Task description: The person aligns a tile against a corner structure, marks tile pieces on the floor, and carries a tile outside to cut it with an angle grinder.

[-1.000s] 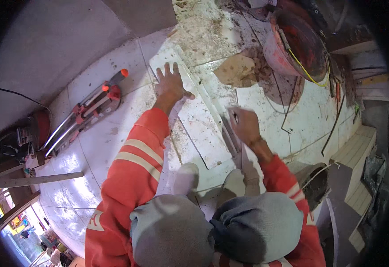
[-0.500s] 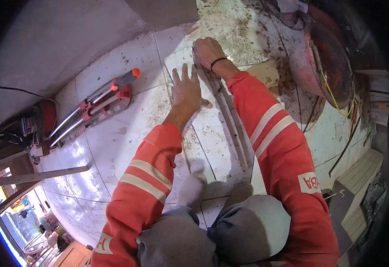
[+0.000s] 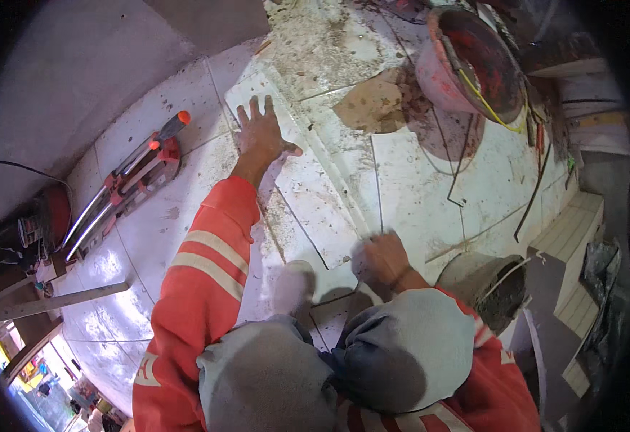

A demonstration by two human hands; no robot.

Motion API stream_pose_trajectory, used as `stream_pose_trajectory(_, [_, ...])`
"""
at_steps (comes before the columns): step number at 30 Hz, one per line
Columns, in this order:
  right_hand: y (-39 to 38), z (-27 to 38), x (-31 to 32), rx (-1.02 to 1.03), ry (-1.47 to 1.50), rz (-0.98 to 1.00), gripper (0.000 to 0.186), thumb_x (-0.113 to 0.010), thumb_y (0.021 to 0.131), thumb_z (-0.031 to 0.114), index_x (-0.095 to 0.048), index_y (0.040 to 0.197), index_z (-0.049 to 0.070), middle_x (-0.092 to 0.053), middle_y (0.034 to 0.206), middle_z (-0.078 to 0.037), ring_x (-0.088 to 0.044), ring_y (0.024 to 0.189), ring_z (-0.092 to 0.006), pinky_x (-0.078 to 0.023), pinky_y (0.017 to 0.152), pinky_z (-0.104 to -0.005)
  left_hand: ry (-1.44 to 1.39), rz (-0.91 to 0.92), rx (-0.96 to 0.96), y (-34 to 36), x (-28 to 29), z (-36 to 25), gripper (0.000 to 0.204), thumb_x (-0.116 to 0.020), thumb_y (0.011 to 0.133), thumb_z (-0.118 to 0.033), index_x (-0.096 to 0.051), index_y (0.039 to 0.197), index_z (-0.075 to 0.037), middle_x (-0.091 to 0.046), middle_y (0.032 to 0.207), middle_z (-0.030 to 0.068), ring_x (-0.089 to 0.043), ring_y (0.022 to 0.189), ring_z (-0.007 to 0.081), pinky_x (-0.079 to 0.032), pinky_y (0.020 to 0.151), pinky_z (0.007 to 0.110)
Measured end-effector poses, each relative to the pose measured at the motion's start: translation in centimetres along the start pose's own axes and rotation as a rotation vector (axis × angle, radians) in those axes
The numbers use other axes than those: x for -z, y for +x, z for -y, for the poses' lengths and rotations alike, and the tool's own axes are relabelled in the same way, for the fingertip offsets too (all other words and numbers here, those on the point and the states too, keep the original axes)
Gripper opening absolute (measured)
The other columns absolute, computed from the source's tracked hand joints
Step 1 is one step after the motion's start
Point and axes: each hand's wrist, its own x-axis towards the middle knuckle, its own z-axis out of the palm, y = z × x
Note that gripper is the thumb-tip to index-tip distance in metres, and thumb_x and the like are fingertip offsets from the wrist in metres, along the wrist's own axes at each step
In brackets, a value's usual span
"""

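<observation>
From where I stand, a long white tile (image 3: 315, 201) lies aslant on the floor (image 3: 149, 230), in front of the crouching person's knees (image 3: 268, 381). One end points up and away to the left; the other comes down close to the feet. Its face is pale and rather grubby, with dark specks and small smudges scattered over it, and a thin dark line follows the lower part of its left edge. A narrow pale strip (image 3: 338, 183) runs along its right side, almost the whole length.

The left hand (image 3: 261, 133) is set palm down on the upper part of the tile, fingers spread well apart and thumb out to the right, gripping nothing. The right hand (image 3: 385, 259) is down by the near end of the tile, its fingers curled in; it is partly blurred, and I cannot tell whether it is closed on anything.

Off to the left sits a red tile cutter (image 3: 131, 169) with two shiny rails and an orange-tipped handle. To the right, another white tile (image 3: 416, 191) lies beside a bent rod (image 3: 459, 176). Beyond them, a stained pinkish tub (image 3: 437, 75) tips to one side, a yellow cord (image 3: 478, 92) across its rim.
</observation>
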Motion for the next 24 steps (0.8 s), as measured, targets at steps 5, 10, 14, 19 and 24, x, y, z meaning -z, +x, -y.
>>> stream_pose_trajectory(5, [-9.8, -2.4, -2.5, -0.279, 0.332, -0.556, 0.016, -0.065, 0.092, 0.018, -0.075, 0.093, 0.005, -0.074, 0.086, -0.018, -0.071, 0.083, -0.0387, -0.052, 0.078, -0.0507, -0.052, -0.101, 0.109, -2.0, -1.8, -0.2, 0.15, -0.105, 0.048, -0.049, -0.02, 0.168, -0.019, -0.017, 0.17, 0.0247, -0.021, 0.156, 0.0505, -0.038, 0.119, 0.066])
stream_pose_trajectory(10, [-10.3, -5.6, -3.6, -0.513, 0.418, -0.687, 0.015, -0.065, 0.095, 0.017, -0.068, 0.096, 0.003, -0.07, 0.088, -0.02, -0.067, 0.087, -0.0424, -0.051, 0.075, -0.0516, -0.557, -0.336, 0.347, -4.7, -6.6, 0.7, 0.127, -0.103, 0.06, -0.035, -0.031, 0.16, -0.001, -0.049, 0.147, 0.0272, -0.057, 0.13, 0.0421, -0.051, 0.106, 0.05])
stream_pose_trajectory(14, [-5.6, -7.2, -6.6, -0.49, 0.367, -0.817, 0.014, -0.064, 0.095, 0.016, -0.065, 0.099, 0.002, -0.065, 0.092, -0.02, -0.064, 0.089, -0.0425, -0.049, 0.077, -0.0542, -1.194, -0.176, 0.27, -3.2, -8.7, 7.5, 0.071, -0.092, 0.078, -0.012, -0.057, 0.137, 0.007, -0.075, 0.099, 0.017, -0.074, 0.088, 0.0264, -0.061, 0.076, 0.037])
stream_pose_trajectory(19, [-5.8, -8.7, -7.0, -0.567, 0.36, -0.869, 0.013, -0.066, 0.094, 0.015, -0.065, 0.098, 0.002, -0.065, 0.094, -0.019, -0.064, 0.089, -0.0411, -0.05, 0.078, -0.0536, -1.359, -0.007, 0.375, -7.9, -9.9, 8.4, 0.045, -0.08, 0.089, 0.001, -0.064, 0.13, 0.008, -0.075, 0.102, 0.0148, -0.074, 0.086, 0.0204, -0.062, 0.072, 0.031])
stream_pose_trajectory(24, [-4.9, -7.8, -8.0, -0.551, 0.422, -0.936, 0.012, -0.07, 0.091, 0.011, -0.067, 0.096, 0.001, -0.065, 0.091, -0.019, -0.066, 0.084, -0.0396, -0.052, 0.075, -0.0501, -1.63, 0.018, 0.312, -13.1, -10.5, 13.2, 0.047, -0.078, 0.09, 0.001, -0.062, 0.133, 0.01, -0.074, 0.117, 0.0169, -0.074, 0.1, 0.0237, -0.064, 0.088, 0.037])
